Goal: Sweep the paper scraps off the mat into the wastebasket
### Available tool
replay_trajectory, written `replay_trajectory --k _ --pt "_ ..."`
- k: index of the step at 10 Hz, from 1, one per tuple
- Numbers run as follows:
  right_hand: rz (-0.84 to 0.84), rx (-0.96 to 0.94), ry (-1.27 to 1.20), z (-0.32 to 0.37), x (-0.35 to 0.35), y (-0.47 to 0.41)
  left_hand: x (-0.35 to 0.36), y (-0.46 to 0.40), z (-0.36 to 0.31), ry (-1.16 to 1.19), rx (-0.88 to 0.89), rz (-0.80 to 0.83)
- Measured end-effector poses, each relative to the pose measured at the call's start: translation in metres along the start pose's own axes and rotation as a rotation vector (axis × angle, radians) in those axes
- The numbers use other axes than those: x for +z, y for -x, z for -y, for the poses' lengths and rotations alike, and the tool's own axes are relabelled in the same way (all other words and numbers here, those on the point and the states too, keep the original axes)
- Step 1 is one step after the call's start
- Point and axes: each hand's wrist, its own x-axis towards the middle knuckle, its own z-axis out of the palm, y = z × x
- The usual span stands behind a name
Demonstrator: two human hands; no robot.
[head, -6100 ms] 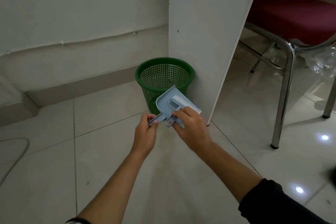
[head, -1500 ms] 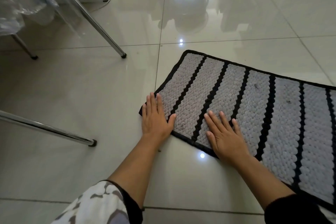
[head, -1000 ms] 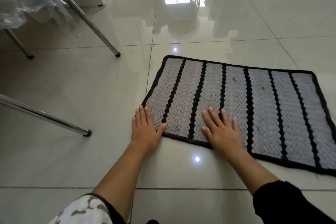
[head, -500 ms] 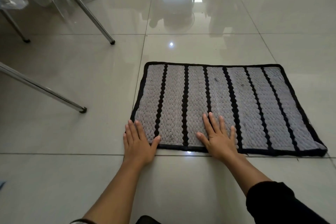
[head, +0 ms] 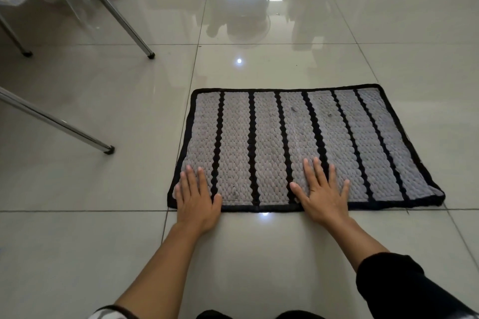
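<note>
**Squaring the mat, palms flat**

Both hands down on the near edge of the mat (head: 298,147), spread flat, nothing grasped. Left hand (head: 197,199) across the near left corner, fingers on the grey weave, heel over the black border and onto the floor (head: 103,215). Right hand (head: 322,197) near the middle of the same edge, fingers fanned across a black stripe. Each grip fully released: pressing, not pinching.

Mat lying flat on the tiles, near edge almost along a grout line, far right corner running off a little askew. No clear paper scraps on it; only a few small dark specks (head: 294,109) in the far half, too small to tell what. Wastebasket, brush and pan not in view. Chair legs (head: 108,149) well apart to the left.

Judged step: straightening and smoothing the mat, likely after the sweeping.

To do it well: keep weight even through both palms, slide rather than lift, so no corner curls. Line the near border up with the grout. Smooth outward toward the right end, where the border looks slightly rumpled. Worth checking the specks before calling it clean.
</note>
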Motion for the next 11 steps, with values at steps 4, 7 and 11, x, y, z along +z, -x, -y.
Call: replay_trajectory --k 4,7,11 --pt "-0.025 0.033 -0.055 0.003 0.002 0.001 0.002 -0.005 0.000 -0.011 0.000 0.006" --pt "-0.080 -0.012 -0.036 0.016 -0.004 -0.002 -0.007 -0.004 -0.002 0.035 -0.008 -0.006" --pt "-0.272 -0.438 -0.072 0.108 -0.047 -0.019 -0.069 0.002 0.017 0.143 0.158 -0.376"
